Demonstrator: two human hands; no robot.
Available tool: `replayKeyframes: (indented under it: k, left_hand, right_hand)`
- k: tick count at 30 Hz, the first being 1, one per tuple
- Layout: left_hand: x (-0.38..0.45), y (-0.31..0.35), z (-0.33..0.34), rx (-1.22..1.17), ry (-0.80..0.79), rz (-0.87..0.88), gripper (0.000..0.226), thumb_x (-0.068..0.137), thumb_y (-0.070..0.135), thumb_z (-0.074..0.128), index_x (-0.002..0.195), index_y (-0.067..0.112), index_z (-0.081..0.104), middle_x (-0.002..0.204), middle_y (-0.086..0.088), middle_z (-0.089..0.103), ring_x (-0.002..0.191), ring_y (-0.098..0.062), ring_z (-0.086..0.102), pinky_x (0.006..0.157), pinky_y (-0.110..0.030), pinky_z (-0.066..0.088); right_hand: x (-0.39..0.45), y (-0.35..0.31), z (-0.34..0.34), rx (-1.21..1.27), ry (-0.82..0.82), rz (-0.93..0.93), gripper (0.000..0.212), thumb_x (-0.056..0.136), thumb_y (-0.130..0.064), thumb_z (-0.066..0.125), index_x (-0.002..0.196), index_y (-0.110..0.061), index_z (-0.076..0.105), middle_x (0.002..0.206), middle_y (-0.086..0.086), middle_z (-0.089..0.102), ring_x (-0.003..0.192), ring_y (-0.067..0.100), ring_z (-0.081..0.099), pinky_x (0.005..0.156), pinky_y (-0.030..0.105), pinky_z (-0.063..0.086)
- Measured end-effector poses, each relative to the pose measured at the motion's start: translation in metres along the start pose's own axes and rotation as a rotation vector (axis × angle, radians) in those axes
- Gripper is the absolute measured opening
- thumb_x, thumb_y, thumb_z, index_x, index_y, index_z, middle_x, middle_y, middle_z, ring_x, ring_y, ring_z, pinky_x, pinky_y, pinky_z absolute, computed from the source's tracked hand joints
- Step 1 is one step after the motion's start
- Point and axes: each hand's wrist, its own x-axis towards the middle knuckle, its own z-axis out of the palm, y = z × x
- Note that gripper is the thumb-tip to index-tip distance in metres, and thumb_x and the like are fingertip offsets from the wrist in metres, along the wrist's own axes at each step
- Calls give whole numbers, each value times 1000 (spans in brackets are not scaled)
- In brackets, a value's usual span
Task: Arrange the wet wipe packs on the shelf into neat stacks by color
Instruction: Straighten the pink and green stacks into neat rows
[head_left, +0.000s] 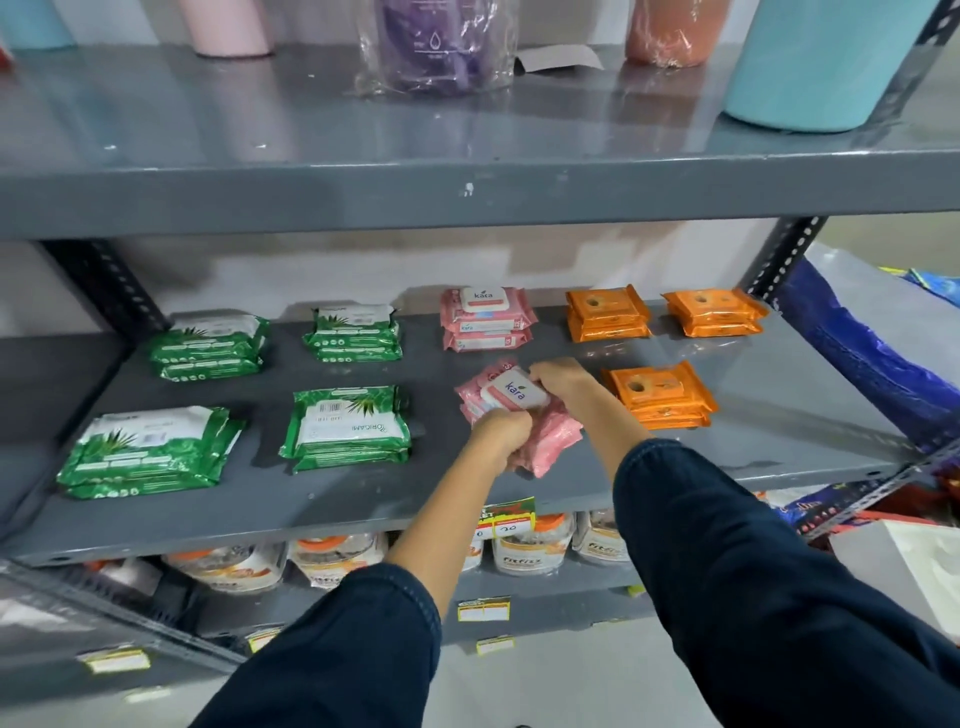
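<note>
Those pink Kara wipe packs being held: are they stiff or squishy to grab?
Probably squishy: the pink packs bulge and crumple between the left hand and right hand. The glossy film likely slides easily. The flat shape should stack without rolling, like the rear pink stack.

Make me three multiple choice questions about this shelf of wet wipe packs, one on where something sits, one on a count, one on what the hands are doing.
1. Where do the orange foil wipe stacks sit on the grey metal shelf?
A. left end
B. right part
C. front middle

2. How many green aloe-print wipe stacks are there?
A. two
B. three
C. four

3. What are the hands doing?
A. both gripping the pink Kara wipe packs
B. both hanging free
C. one lifting a green pack

Answers:
1 B, the three orange stacks lie right of the pink ones.
2 C, two green stacks at the back, two in front.
3 A, the left hand and right hand close on the front pink packs.
</note>
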Motion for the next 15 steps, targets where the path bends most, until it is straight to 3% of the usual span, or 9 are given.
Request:
replayKeyframes:
  k: [2,4,7,8,10,12,13,15]
  left_hand:
    - [-8,3,2,-29,-51,-19,30,95,35,44,95,7,54,79,-8,63,63,-19,58,63,-28,49]
    - [-13,3,-8,38,-40,5,36,95,42,45,106,8,53,88,-8,60,73,-22,59,72,-31,48]
    - [-10,7,-38,516,364,211,55,90,51,49,117,3,54,114,-15,62,102,-31,59,80,-35,47]
    - [-5,10,-48,531,443,273,63,89,52,49,126,2,46,125,-18,56,112,-34,55,85,-38,47]
    - [12,14,-59,509,381,345,80,89,56,46,146,8,18,149,-20,29,133,-37,33,102,-45,36]
    - [28,13,-57,627,212,351,80,90,59,39,149,19,3,157,-12,1,142,-34,5,112,-48,19]
    - [34,11,-53,681,141,358,74,92,58,33,149,22,2,157,-9,-5,142,-33,0,114,-48,14]
    - [39,6,-46,672,70,385,59,97,51,25,148,26,8,157,-7,1,142,-31,8,115,-45,16]
  right_hand:
    - [4,3,-4,-2,0,-87,28,91,-12,51,114,1,62,125,20,61,84,25,61,66,26,46]
    - [2,8,-8,-71,94,-181,31,93,-17,52,117,-2,63,126,17,63,110,30,62,87,34,50]
    - [-6,25,-12,32,365,-228,41,94,-36,50,119,-7,62,122,13,66,115,32,60,95,39,48]
    - [-10,32,-12,87,430,-182,49,92,-44,50,123,-7,58,124,14,64,117,34,58,96,41,46]
    - [-19,48,-3,173,449,-72,71,86,-56,53,135,-6,45,136,15,55,125,35,52,103,44,42]
    - [-29,59,13,199,385,-8,90,81,-61,56,145,-5,27,149,18,39,134,36,42,111,47,38]
    - [-33,64,21,212,356,-1,95,81,-60,57,148,-6,18,153,19,31,137,37,37,112,48,36]
    - [-36,69,38,288,326,-8,96,84,-53,58,151,-9,5,157,19,21,140,37,33,114,49,34]
